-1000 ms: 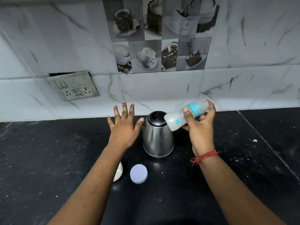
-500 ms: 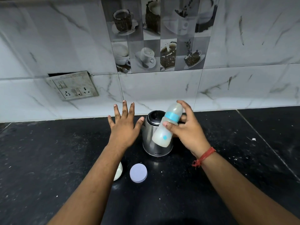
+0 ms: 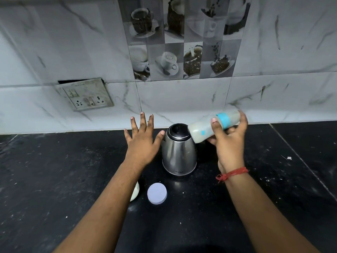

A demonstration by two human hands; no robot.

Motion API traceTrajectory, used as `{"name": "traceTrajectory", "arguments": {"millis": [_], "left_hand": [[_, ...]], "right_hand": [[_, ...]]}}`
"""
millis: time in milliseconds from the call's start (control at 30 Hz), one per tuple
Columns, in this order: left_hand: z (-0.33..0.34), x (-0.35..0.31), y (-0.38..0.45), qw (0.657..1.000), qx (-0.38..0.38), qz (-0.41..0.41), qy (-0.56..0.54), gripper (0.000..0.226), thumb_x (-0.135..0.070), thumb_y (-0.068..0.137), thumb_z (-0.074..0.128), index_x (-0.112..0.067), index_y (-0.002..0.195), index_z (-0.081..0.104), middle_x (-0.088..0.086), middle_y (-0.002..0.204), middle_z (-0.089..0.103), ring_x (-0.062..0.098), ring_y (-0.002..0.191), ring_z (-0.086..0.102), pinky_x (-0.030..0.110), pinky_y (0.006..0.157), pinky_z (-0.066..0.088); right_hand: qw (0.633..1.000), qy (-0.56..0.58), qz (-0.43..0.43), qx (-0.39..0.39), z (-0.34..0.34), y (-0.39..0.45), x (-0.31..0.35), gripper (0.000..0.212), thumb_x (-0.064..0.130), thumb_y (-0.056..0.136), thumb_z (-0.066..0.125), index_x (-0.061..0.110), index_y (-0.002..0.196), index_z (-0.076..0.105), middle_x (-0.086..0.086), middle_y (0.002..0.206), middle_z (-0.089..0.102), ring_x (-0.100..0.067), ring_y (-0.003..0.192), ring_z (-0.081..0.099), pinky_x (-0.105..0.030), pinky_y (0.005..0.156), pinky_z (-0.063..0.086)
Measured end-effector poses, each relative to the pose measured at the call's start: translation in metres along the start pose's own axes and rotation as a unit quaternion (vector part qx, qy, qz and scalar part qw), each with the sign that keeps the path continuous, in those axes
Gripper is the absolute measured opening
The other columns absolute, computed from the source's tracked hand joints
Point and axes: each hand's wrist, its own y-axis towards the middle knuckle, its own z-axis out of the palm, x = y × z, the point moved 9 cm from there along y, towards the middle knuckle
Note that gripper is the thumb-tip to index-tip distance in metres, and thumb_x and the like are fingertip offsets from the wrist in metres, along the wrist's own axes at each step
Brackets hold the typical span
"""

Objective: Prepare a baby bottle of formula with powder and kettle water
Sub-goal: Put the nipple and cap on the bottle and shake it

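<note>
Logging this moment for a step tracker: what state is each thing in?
baby bottle: capped, milky, held sideways in the air
right hand: gripping the bottle
left hand: open, fingers spread, empty
kettle: upright, lid shut
round lid: lying flat on the counter

Milky bottle point(image 3: 204, 130) with blue collar, lying nearly level in the air, base over the kettle point(image 3: 179, 152), steel kettle upright on black counter, black lid shut
</note>
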Motion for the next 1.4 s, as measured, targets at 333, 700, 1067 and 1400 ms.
{"name": "traceTrajectory", "arguments": {"millis": [333, 700, 1067, 1400], "left_hand": [[-0.004, -0.005, 0.002, 1.0, -0.007, -0.002, -0.023, 0.083, -0.074, 0.094, 0.016, -0.032, 0.165, 0.002, -0.002, 0.173, -0.015, 0.029, 0.157, -0.023, 0.063, 0.122, -0.009], [-0.003, -0.004, 0.0, 1.0, 0.0, -0.006, -0.021, 0.082, -0.074, 0.095, 0.017, -0.033, 0.165, 0.002, -0.003, 0.172, -0.015, 0.028, 0.156, -0.024, 0.064, 0.123, -0.009], [-0.002, -0.003, 0.0, 1.0, 0.0, -0.008, -0.024, 0.081, -0.072, 0.095, 0.019, -0.034, 0.164, 0.002, -0.003, 0.173, -0.014, 0.029, 0.157, -0.023, 0.063, 0.123, -0.008], [-0.001, -0.002, 0.001, 1.0, 0.003, -0.01, -0.026, 0.083, -0.074, 0.094, 0.017, -0.033, 0.164, 0.001, -0.003, 0.172, -0.015, 0.029, 0.156, -0.024, 0.063, 0.122, -0.009]], "right_hand": [[1.0, -0.009, -0.005, 0.011, 0.0, -0.002, -0.001, 0.078, 0.02, 0.088, 0.078, 0.041, 0.147, 0.031, -0.004, 0.121, 0.065, -0.016, 0.101, 0.074, -0.041, 0.072, 0.064], [0.994, -0.099, -0.037, 0.029, 0.005, -0.004, -0.004, 0.081, 0.02, 0.089, 0.076, 0.043, 0.148, 0.026, 0.001, 0.121, 0.066, -0.015, 0.096, 0.074, -0.039, 0.082, 0.062], [0.991, -0.073, -0.088, 0.068, 0.017, -0.008, 0.0, 0.084, 0.019, 0.083, 0.079, 0.044, 0.147, 0.029, -0.003, 0.128, 0.063, -0.011, 0.105, 0.071, -0.044, 0.097, 0.058], [0.995, -0.056, -0.055, 0.059, 0.02, -0.008, 0.003, 0.081, 0.008, 0.091, 0.073, 0.035, 0.15, 0.024, -0.012, 0.136, 0.058, -0.018, 0.111, 0.068, -0.044, 0.1, 0.056]]}}
